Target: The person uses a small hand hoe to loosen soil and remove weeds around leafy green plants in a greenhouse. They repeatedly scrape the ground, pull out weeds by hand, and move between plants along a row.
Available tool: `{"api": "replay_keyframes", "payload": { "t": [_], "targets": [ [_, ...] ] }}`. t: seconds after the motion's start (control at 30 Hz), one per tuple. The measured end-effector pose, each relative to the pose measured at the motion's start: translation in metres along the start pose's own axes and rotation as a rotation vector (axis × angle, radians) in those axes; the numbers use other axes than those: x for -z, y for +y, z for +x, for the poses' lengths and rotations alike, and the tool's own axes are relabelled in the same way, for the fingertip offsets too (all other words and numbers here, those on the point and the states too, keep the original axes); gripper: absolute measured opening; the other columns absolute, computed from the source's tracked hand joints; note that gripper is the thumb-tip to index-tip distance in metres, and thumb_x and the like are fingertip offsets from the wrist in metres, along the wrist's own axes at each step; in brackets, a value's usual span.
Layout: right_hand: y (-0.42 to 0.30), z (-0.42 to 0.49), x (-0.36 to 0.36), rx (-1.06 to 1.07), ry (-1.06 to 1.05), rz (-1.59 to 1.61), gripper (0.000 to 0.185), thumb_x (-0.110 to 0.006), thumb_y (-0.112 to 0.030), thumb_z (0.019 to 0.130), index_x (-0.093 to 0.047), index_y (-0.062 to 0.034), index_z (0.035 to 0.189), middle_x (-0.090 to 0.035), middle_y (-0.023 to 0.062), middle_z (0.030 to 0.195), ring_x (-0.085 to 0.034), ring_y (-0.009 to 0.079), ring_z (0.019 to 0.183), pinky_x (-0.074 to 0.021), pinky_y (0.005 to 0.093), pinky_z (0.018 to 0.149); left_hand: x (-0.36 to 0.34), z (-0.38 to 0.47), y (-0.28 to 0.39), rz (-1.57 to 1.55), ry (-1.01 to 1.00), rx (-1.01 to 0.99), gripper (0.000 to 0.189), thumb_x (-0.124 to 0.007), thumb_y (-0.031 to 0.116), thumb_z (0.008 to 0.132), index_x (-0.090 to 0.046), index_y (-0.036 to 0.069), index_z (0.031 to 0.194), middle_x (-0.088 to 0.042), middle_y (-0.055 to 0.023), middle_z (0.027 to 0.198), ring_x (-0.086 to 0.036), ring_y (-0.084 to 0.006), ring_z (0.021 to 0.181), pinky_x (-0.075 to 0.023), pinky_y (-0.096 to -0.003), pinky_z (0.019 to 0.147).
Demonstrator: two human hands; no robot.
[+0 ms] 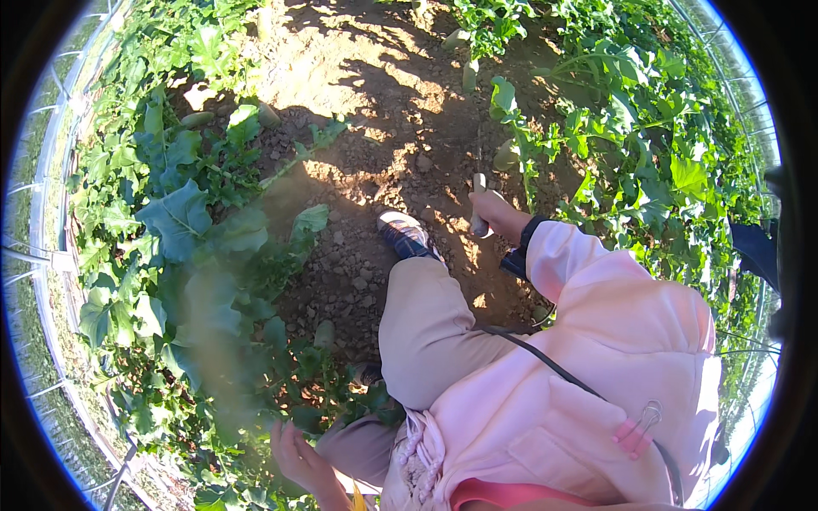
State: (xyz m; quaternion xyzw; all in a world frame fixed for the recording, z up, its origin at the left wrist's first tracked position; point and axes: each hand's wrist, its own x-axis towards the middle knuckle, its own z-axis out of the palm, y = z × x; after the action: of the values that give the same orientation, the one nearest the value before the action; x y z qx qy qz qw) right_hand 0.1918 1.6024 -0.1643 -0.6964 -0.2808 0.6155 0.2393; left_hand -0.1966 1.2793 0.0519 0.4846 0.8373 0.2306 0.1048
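Observation:
My right hand (497, 212) is closed around the pale handle (480, 203) of a tool, held above the soil. A thin line runs up from the handle, too faint to tell what it is. A pale green radish root (505, 155) stands in the ground just beyond that hand, under lobed leaves. My left hand (298, 455) is low at the left, beside my bent leg and near leafy tops, with its fingers apart and nothing visible in it. A blurred pale streak (217, 338) crosses the leaves above it.
Rows of radish leaves (639, 134) flank a strip of cloddy brown soil (358, 255). More pale green roots show, one at the top (470, 76) and one at the left (197, 119). My shoe (409, 236) rests on the soil. Greenhouse framing (48, 255) curves along the left.

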Motion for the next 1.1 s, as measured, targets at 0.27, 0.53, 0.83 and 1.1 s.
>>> {"api": "replay_keyframes", "payload": {
  "t": [0.27, 0.53, 0.83, 1.1],
  "targets": [
    [-0.014, -0.061, -0.012, -0.026, -0.036, -0.337, 0.034, -0.056, -0.026, 0.084, -0.059, 0.0069, 0.080, -0.057, 0.0123, 0.068, -0.054, 0.0207, 0.051, -0.0403, 0.0392, 0.045, 0.002, -0.004, -0.002, 0.016, 0.016, -0.022, 0.020, -0.051, 0.001, 0.086, -0.059, 0.001, 0.104, -0.057, -0.0206, 0.114, -0.057, -0.0339, 0.099, -0.0472, -0.0381, 0.080],
    [-0.101, 0.080, -0.036, 0.328, -0.026, -0.454, 0.045, -0.052, -0.040, 0.086, -0.058, 0.0042, 0.083, -0.060, 0.0121, 0.065, -0.060, 0.0250, 0.057, -0.0457, 0.0381, 0.053, -0.001, 0.000, -0.003, 0.040, 0.027, -0.028, 0.018, -0.051, 0.001, 0.086, -0.061, 0.001, 0.102, -0.057, -0.0203, 0.113, -0.056, -0.0346, 0.100, -0.0471, -0.0381, 0.080],
    [-0.051, 0.018, -0.012, 0.299, -0.271, -1.270, 0.032, -0.042, -0.023, 0.091, -0.062, 0.0014, 0.089, -0.063, 0.0218, 0.075, -0.064, 0.0368, 0.070, -0.0501, 0.0451, 0.060, -0.002, 0.001, -0.008, 0.013, 0.030, -0.014, 0.019, -0.053, 0.000, 0.086, -0.059, 0.002, 0.104, -0.057, -0.0183, 0.113, -0.057, -0.0325, 0.096, -0.0488, -0.0360, 0.073],
    [-0.039, -0.118, 0.074, -0.273, -0.203, -0.868, 0.041, -0.045, -0.034, 0.090, -0.057, 0.0041, 0.082, -0.057, 0.0129, 0.063, -0.056, 0.0237, 0.046, -0.0459, 0.0377, 0.043, 0.003, -0.003, -0.006, -0.016, -0.001, -0.041, 0.020, -0.051, 0.000, 0.087, -0.059, 0.002, 0.106, -0.057, -0.0203, 0.113, -0.058, -0.0329, 0.097, -0.0484, -0.0367, 0.076]
  ]
}}
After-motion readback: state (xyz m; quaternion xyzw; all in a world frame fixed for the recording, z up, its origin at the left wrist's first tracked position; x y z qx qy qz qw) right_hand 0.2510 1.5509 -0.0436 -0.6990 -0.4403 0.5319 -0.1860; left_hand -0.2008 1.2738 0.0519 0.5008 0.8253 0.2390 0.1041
